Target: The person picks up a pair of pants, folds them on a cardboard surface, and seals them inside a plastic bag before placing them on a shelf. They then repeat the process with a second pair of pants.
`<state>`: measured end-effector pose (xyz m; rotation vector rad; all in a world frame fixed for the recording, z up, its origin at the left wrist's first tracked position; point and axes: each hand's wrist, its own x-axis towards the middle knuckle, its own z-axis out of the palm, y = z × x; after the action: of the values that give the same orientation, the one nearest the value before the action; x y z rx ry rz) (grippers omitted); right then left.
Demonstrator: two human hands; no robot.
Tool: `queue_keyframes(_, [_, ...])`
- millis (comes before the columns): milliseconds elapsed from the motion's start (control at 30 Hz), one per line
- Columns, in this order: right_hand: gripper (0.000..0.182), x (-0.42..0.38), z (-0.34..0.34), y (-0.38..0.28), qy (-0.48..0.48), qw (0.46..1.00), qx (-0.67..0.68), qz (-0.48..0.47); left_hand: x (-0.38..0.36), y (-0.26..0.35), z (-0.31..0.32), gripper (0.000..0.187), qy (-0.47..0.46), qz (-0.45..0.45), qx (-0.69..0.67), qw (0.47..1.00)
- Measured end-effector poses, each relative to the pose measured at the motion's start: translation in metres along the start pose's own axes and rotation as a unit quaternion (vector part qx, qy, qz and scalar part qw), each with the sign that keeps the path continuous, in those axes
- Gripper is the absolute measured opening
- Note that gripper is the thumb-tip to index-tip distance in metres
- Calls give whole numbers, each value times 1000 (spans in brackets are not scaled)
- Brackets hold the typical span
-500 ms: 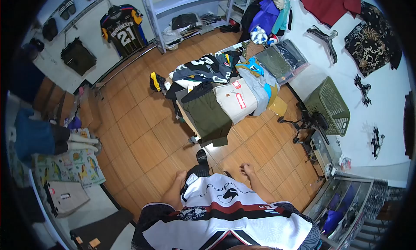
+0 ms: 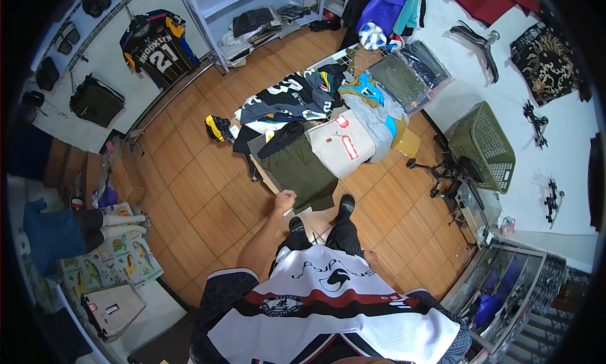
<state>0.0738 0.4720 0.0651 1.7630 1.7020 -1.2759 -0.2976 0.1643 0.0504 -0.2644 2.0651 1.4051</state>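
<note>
My left hand is at the near corner of the low clothes table, its fingers curled over the edge. Beside it, dark green trousers lie folded, their lower end hanging past the edge. Beige trousers with red-and-white labels lie to their right. My right hand is low at my right side, partly hidden by my white jersey; its fingers do not show clearly.
More clothes cover the table, including a black patterned jersey and a grey garment. A green basket stands by a black wheeled chair base on the right. A glass cabinet is at lower right.
I have come closer to the table. My left hand has moved forward and right to its corner. My right hand has drawn back beside my body.
</note>
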Motion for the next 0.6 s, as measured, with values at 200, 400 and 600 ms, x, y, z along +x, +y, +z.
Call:
queue_keyframes(200, [43,65,-26,-81,-5,994,-82,-78,54,72,67,33,8,12,39,999])
queue_keyframes(400, [36,147,-93,-201,-136,990,-10,48,106,147,117,38,71,-16,119,990])
queue_keyframes(600, [35,182,-169,-356,-192,979,61,-39,180,186,139,45,62,-121,158,978])
